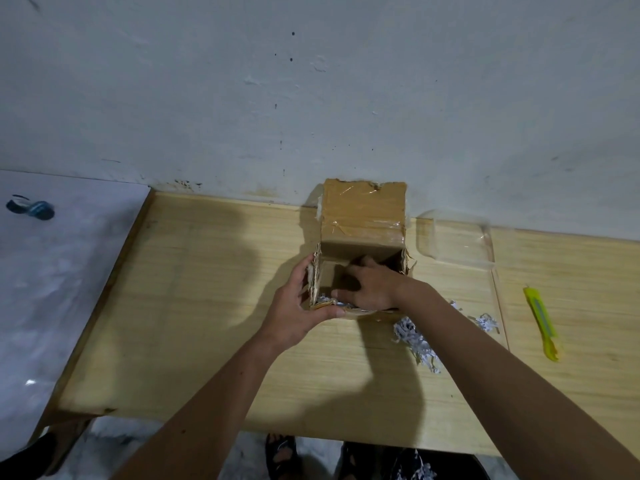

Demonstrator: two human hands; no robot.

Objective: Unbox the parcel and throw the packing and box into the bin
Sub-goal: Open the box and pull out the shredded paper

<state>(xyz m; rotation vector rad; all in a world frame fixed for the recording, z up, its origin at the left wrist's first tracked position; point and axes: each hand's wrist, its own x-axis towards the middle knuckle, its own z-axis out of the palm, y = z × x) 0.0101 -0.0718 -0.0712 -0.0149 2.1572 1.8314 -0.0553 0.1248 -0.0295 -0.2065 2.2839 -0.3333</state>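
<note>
A small brown cardboard box (363, 216) stands open on the wooden table, its taped lid flap tilted up against the wall. My left hand (301, 306) grips the box's near left corner. My right hand (372, 285) reaches down into the box with the fingers inside; what they touch is hidden. Shredded white paper packing (415, 341) lies on the table just right of the box, and a little shows at the box's front rim. No bin is in view.
A yellow utility knife (542, 322) lies at the right of the table (207, 306). A clear plastic piece (453, 237) rests by the wall, right of the box. A blue-and-white object (33, 207) lies on the floor at left. Sandalled feet show below the table edge.
</note>
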